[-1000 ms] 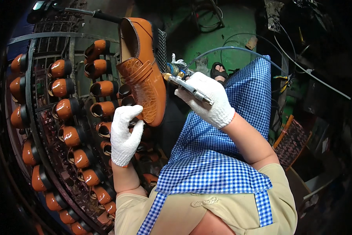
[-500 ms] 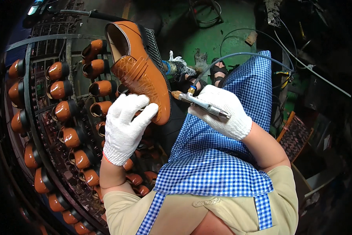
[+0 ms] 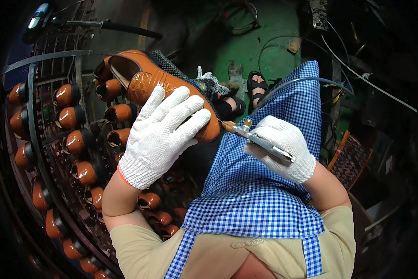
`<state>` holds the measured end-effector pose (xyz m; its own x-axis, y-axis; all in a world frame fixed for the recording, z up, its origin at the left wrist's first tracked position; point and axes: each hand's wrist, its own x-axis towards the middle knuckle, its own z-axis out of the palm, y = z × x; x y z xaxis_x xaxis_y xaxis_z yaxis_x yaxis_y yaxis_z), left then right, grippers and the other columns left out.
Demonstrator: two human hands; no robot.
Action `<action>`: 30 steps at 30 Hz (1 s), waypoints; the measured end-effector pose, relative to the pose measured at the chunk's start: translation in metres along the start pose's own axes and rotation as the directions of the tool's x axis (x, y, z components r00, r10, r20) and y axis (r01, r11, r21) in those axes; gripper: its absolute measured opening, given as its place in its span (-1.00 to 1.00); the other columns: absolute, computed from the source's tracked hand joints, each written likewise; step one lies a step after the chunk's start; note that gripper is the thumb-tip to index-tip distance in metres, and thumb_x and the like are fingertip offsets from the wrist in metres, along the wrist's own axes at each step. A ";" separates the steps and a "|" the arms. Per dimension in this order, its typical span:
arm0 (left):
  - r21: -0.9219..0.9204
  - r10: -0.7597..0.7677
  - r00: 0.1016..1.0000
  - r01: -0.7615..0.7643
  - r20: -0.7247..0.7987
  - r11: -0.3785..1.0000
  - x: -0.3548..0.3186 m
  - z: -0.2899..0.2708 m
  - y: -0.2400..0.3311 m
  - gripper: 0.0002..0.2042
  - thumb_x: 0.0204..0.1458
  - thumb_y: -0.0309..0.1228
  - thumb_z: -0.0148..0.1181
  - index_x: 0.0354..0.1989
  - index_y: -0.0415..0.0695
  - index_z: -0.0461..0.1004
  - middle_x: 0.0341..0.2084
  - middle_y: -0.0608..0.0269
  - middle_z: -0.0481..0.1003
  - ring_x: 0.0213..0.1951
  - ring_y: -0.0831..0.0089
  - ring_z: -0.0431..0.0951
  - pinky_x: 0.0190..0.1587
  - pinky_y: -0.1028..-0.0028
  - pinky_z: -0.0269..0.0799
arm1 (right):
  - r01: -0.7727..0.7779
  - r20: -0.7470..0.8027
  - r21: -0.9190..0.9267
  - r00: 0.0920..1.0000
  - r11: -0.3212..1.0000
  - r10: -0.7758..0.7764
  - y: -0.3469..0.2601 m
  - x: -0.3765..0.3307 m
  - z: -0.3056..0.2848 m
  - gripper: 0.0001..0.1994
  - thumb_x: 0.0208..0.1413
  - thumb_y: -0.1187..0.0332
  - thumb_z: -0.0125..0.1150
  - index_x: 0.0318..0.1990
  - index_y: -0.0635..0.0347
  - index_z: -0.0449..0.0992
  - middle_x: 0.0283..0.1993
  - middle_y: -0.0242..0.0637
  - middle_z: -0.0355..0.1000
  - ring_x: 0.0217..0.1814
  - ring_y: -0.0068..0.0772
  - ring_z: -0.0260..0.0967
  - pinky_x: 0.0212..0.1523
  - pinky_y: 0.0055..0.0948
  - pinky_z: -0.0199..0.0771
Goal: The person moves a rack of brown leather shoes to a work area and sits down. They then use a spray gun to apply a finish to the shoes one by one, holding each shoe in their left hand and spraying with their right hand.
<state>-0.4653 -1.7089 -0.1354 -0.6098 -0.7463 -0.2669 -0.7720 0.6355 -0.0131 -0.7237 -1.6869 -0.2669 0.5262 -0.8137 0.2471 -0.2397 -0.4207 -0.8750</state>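
Observation:
An orange-brown leather shoe (image 3: pixel 146 86) with a crocodile-patterned strap and a dark sole lies slantwise in front of me, its toe toward my right hand. My white-gloved left hand (image 3: pixel 164 135) grips the front of it, fingers spread across the upper and thumb mostly hidden at the near side. In my gloved right hand (image 3: pixel 283 149) is a small metal air gun (image 3: pixel 264 144) with a brass nozzle and a hose on a blue fitting. The fine nozzle tip points at the edge of the toe, close to the sole; whether it touches I cannot tell.
A metal rack (image 3: pixel 34 125) on the left holds many similar brown shoes (image 3: pixel 74 142). The hose (image 3: pixel 306 80) arcs off to the right. A woven-seat chair (image 3: pixel 351 160) stands at right. My checked apron (image 3: pixel 255 209) covers my lap; my sandalled feet (image 3: pixel 256 86) rest on the green floor.
My left hand has come onto the front of the shoe. The shoe has turned, its heel end swinging left and its toe right. My right hand with the air gun has shifted slightly right and nearer.

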 end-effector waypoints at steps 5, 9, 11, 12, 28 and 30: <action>-0.060 -0.027 0.998 0.024 -0.052 0.998 0.019 -0.004 -0.002 -0.33 -0.24 -0.39 0.53 0.18 0.00 0.49 0.15 0.20 0.48 0.28 0.09 0.43 0.41 -0.06 0.19 | -0.014 -0.123 0.016 0.992 1.000 0.016 0.000 -0.001 -0.007 -0.83 0.06 0.23 0.47 -0.32 0.08 0.63 -0.40 -0.33 0.50 -0.35 -0.29 0.49 -0.37 -0.36 0.54; -0.052 -0.072 0.991 0.067 -0.112 0.996 0.034 -0.005 -0.004 -0.36 -0.15 -0.35 0.50 0.20 -0.08 0.45 0.09 0.09 0.48 0.17 0.01 0.47 0.32 -0.02 0.29 | -0.040 -0.194 -0.049 0.981 0.998 0.030 0.002 0.003 -0.009 -0.84 0.06 0.30 0.47 -0.31 0.13 0.61 -0.41 -0.26 0.47 -0.39 -0.25 0.48 -0.37 -0.33 0.53; -0.074 -0.132 0.983 0.123 -0.124 0.990 0.042 -0.004 -0.006 -0.39 -0.11 -0.35 0.49 0.19 -0.10 0.45 0.07 0.07 0.48 0.13 0.01 0.48 0.27 0.03 0.34 | -0.068 -0.236 -0.066 0.971 0.995 0.051 0.004 0.008 -0.008 -0.83 0.07 0.29 0.47 -0.31 0.14 0.60 -0.42 -0.24 0.45 -0.40 -0.23 0.47 -0.37 -0.32 0.53; -0.086 -0.163 0.978 0.153 -0.129 0.985 0.046 -0.004 -0.007 -0.40 -0.10 -0.34 0.48 0.19 -0.11 0.45 0.07 0.06 0.48 0.11 0.01 0.49 0.24 0.05 0.37 | -0.087 -0.247 -0.069 0.967 0.994 0.067 0.005 0.012 -0.008 -0.82 0.07 0.29 0.47 -0.31 0.15 0.60 -0.42 -0.24 0.44 -0.41 -0.21 0.47 -0.37 -0.32 0.52; 0.054 -0.581 0.814 0.580 0.004 0.813 0.097 -0.011 -0.099 -0.43 0.25 0.16 0.01 -0.02 -0.20 0.46 -0.03 -0.17 0.54 0.00 -0.11 0.57 0.09 0.09 0.46 | 0.021 -0.473 0.148 0.879 0.989 0.053 0.044 0.126 0.058 -0.80 0.21 0.23 0.38 -0.26 0.18 0.63 -0.40 -0.18 0.45 -0.43 -0.14 0.48 -0.40 -0.28 0.46; 0.031 -0.617 0.787 0.617 0.013 0.787 0.095 -0.008 -0.112 -0.39 0.22 0.21 0.01 -0.03 -0.20 0.47 -0.07 -0.15 0.57 -0.03 -0.09 0.59 0.08 0.14 0.45 | 0.036 -0.466 0.140 0.884 0.989 0.034 0.043 0.128 0.064 -0.81 0.19 0.25 0.39 -0.27 0.18 0.63 -0.41 -0.18 0.44 -0.45 -0.16 0.47 -0.43 -0.28 0.44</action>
<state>-0.4381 -1.8522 -0.1514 -0.0007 -0.9767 -0.2148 -0.9777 0.0457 -0.2049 -0.6145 -1.7839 -0.2999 0.0772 -0.9207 0.3826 -0.1040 -0.3891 -0.9153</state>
